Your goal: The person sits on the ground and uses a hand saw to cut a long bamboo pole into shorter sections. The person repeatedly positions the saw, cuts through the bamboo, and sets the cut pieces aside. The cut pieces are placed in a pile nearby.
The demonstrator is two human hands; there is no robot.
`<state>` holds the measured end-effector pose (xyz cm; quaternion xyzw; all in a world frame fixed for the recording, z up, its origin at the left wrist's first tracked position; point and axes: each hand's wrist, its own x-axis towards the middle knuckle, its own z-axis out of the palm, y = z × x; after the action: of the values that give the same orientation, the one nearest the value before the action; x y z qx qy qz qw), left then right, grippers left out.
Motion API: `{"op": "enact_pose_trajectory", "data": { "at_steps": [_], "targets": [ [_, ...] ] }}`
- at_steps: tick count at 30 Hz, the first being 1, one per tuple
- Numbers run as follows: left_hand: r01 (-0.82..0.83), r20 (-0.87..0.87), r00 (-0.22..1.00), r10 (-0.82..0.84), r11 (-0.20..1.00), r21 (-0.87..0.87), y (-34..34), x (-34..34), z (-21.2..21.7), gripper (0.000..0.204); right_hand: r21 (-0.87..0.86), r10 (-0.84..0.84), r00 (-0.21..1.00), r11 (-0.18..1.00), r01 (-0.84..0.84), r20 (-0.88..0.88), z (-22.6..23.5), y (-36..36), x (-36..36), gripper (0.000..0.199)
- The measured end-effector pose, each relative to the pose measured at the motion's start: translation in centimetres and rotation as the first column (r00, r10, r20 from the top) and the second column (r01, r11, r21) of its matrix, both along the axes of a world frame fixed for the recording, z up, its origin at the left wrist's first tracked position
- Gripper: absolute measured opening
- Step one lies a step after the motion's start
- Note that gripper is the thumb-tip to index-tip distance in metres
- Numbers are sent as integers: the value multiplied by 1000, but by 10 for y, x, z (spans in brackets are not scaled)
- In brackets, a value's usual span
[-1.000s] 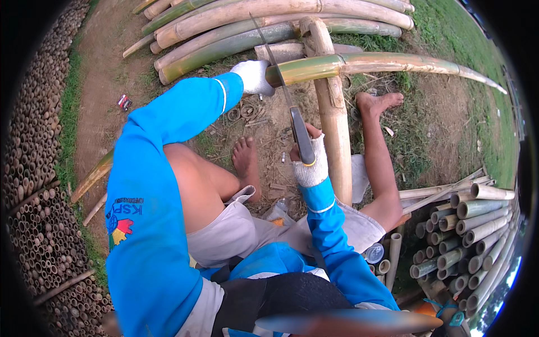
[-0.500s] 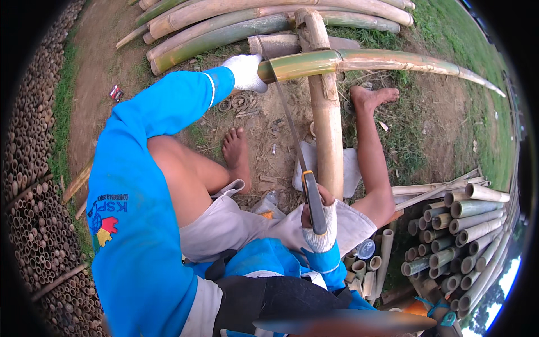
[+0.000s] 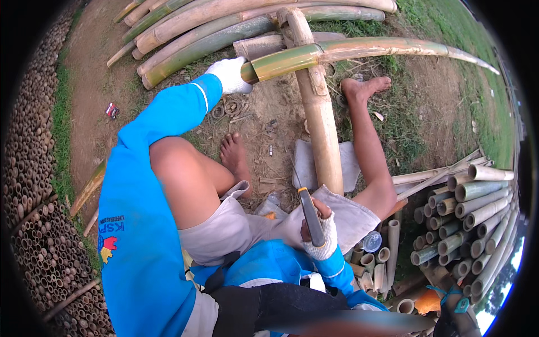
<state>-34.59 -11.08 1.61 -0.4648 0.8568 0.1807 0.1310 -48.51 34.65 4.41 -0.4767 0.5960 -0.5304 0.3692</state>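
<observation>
My left hand [image 3: 229,76], in a white glove, grips the short end section [image 3: 247,73] of bamboo. That section is tilted against the end of a long green-brown bamboo pole [image 3: 287,60], with a dark gap between them. The pole rests across an upright bamboo post [image 3: 320,121] between my legs. Low over my lap, my right hand [image 3: 324,222] in a fingerless white knit glove is closed round the handle of a hand saw [image 3: 312,216]. The saw's thin blade points forward and looks foreshortened, apart from the pole.
Long bamboo poles [image 3: 213,50] lie stacked ahead. Cut bamboo tubes [image 3: 477,208] are piled at the right, and a large stack of tubes [image 3: 33,219] lines the left. Bamboo rings [image 3: 224,109] and scraps lie on the dirt near my foot. A pale cloth [image 3: 349,165] sits by the post.
The saw has come away from the pole and back toward my lap. A gap now shows at the cut line, and the end section in my left hand has tilted.
</observation>
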Motion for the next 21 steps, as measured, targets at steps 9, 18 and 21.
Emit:
{"op": "enact_pose_trajectory", "data": {
  "at_steps": [9, 18, 21],
  "targets": [
    [-44, -16, 999, 43, 997, -61, 5, 3, -4, 68, -58, -95, 975, 995, 85, -202, -64, -184, 19, 66],
    [-15, -33, 999, 12, 997, -81, 5, 2, 1, 64, -15, -3, 999, 1000, 3, 47, -35, -9, 4, 48],
    [-37, -39, 999, 35, 998, -54, 10, 3, 2, 62, 102, -65, 985, 994, 49, 157, -12, 39, 8, 41]
  ]
}}
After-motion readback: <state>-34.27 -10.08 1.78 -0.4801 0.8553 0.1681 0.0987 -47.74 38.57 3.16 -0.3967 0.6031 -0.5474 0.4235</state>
